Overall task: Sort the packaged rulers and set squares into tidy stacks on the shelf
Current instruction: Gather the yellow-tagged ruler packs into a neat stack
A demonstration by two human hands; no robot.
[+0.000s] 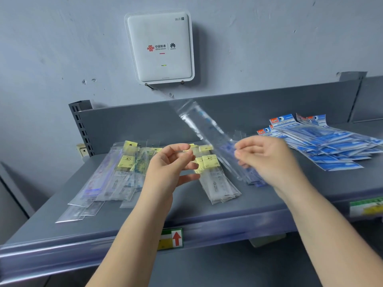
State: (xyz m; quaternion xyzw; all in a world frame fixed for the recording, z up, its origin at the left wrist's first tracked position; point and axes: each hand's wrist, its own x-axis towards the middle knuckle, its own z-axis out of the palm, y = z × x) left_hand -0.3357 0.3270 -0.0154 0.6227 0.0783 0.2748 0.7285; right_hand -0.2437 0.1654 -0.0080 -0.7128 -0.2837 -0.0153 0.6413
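**Desk:** What does the frame show, and how far along is the sorting?

**Photographer:** A person stands at a grey metal shelf (207, 212), mid-sort. The right hand (267, 160) pinches the near end of a clear-sleeved ruler (207, 129) with blue markings, which tilts up and away to the left, off the shelf surface. The left hand (172, 166) hovers above the shelf with fingers loosely curled; whether it pinches anything small I cannot tell.

**Desk:** What looks finished?

**Photographer:** Little, by my reading. At far right lies a fanned pile of blue-packaged set squares (327, 148), grouped by kind but spread out rather than squared up. In the middle, yellow-labelled rulers (213, 175) form a loose bundle, slightly splayed. Just below the right hand sits a small group of blue-marked rulers (252, 179), partly hidden.

**Desk:** And what is left?

**Photographer:** The left pile (107, 179) is the bulk of it: yellow-labelled and clear sleeves overlapping at mixed angles, some sliding toward the near edge. I would judge the job somewhere before halfway: kinds are roughly separated, tidy stacks are not yet made.

**Desk:** Anything else in shot?

**Photographer:** A white WiFi router (160, 46) is mounted on the wall above, and a shelf-edge label with a red arrow (172, 239) sits at the near lip.
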